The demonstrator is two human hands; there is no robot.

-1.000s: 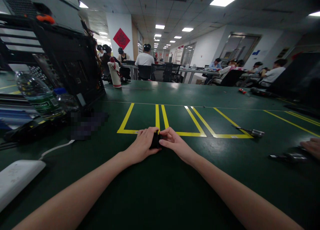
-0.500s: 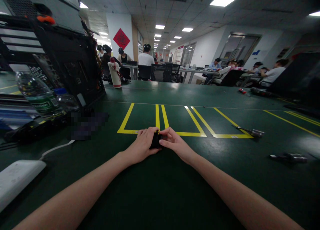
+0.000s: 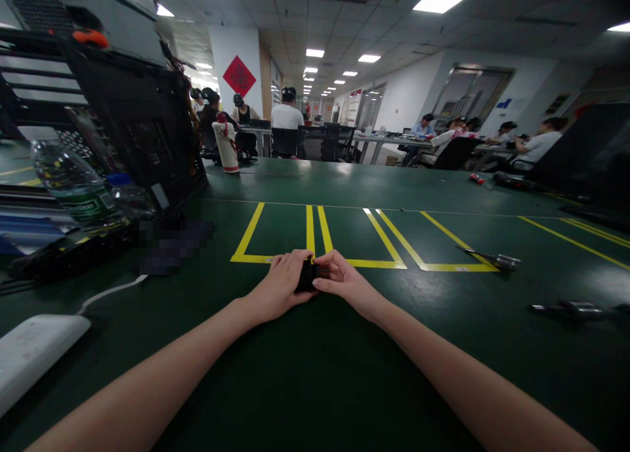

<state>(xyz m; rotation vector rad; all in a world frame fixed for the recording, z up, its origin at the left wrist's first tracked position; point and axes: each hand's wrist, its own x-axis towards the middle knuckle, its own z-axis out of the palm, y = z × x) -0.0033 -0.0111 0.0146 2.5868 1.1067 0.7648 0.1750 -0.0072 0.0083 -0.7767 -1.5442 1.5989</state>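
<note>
My left hand and right hand both pinch a small black thing in a tight grip, mid bench.

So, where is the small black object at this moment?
The small black object is held between the left hand and right hand, mid-view, at the near edge of the yellow lines on the green table.

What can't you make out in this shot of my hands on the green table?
Head view only:
- Black part: mostly covered by the left hand and right hand; its shape can't be told.
- Patch beside the rack: pixelated.
- White box: cut off by the left edge.
- Tool: dim, its type unclear.
</note>
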